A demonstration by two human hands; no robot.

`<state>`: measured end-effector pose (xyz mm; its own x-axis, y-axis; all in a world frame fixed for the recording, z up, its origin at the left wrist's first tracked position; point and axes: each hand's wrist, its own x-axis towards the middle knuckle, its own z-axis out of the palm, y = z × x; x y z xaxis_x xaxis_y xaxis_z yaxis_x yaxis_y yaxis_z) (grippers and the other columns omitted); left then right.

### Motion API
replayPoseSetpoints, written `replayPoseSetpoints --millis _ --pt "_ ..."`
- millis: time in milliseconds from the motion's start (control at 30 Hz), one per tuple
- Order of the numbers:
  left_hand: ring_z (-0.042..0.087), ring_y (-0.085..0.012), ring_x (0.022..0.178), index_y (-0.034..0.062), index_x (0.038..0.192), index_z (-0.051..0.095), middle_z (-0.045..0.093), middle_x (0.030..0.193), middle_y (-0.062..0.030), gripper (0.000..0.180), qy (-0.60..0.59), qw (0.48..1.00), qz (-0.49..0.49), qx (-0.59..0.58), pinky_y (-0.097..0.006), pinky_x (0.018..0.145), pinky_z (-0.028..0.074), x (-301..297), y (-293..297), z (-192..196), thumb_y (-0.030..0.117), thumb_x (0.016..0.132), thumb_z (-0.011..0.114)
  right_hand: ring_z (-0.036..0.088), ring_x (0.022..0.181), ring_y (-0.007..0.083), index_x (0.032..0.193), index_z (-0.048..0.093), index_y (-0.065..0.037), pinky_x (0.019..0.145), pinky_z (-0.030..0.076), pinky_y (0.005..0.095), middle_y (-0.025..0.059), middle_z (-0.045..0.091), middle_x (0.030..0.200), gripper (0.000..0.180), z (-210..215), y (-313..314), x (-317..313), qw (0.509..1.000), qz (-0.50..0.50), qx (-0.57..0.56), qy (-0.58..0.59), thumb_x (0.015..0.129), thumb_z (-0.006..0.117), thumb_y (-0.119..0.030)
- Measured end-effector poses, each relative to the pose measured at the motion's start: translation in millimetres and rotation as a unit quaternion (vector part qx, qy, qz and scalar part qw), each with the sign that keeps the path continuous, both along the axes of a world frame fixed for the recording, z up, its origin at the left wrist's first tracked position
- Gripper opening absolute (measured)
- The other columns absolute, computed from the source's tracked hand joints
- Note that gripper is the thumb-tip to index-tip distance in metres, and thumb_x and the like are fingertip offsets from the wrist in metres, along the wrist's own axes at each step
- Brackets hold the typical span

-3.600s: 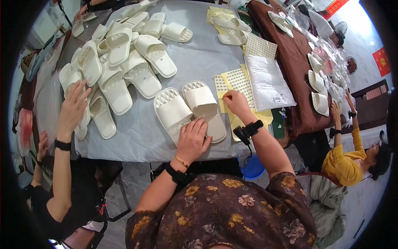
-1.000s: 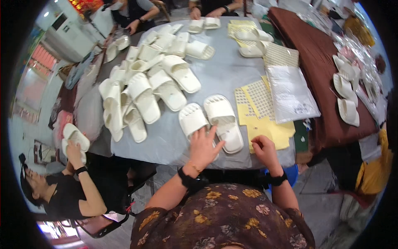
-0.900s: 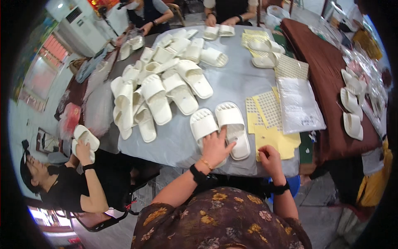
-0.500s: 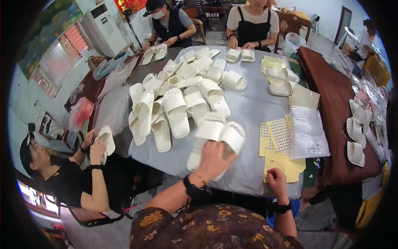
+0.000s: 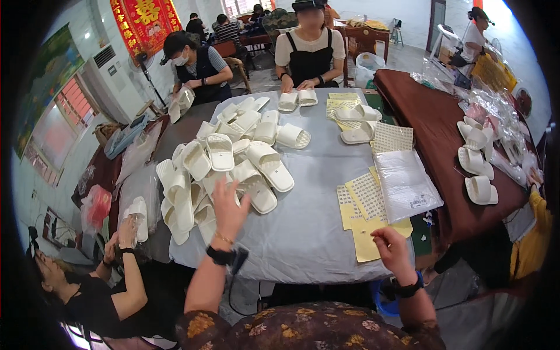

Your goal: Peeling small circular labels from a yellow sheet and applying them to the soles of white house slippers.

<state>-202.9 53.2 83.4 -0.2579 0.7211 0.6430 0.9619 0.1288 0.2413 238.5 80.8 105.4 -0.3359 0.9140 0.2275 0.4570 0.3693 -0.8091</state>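
Observation:
My left hand reaches over the near edge of a big pile of white slippers on the grey-covered table. Its fingers are spread and touch the nearest slippers, gripping none. My right hand rests at the table's front edge, fingers curled, on the lower corner of a yellow sticker sheet. Further yellow sheets of small stickers lie just beyond it. I see nothing held in that hand.
A stack of clear plastic bags lies right of the sheets. The brown table on the right carries more slippers. A person at lower left holds a slipper. Two people at the far end handle slippers.
My left hand has pushed the pair of slippers from the table's front into the pile and let go. My right hand has dropped back to the front edge. My head has lifted.

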Motion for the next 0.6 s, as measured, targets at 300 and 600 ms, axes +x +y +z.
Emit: replayPoseSetpoints --millis 300,600 --pt "0.045 -0.0404 0.128 0.0027 0.122 0.062 0.053 0.134 -0.0201 0.046 -0.206 0.961 -0.151 -0.106 -0.049 0.107 0.036 130 -63 -106 0.025 0.083 0.071 0.063 0.064 0.0217 0.117 0.057 -0.002 0.056 0.05 0.0293 0.0115 0.068 0.09 0.034 191 -41 -34 0.896 0.217 0.385 0.047 0.086 0.069 -0.008" --pt "0.052 -0.0353 0.12 0.0044 0.115 0.065 0.058 0.127 -0.0162 0.039 -0.122 0.98 -0.134 -0.081 -0.047 0.103 0.04 147 -74 -109 0.025 0.083 0.071 0.056 0.058 0.0159 0.136 0.053 -0.023 0.052 0.044 0.031 0.0064 0.064 0.084 0.042 250 -82 -54 0.841 0.229 0.478 0.111 0.095 0.057 -0.031"
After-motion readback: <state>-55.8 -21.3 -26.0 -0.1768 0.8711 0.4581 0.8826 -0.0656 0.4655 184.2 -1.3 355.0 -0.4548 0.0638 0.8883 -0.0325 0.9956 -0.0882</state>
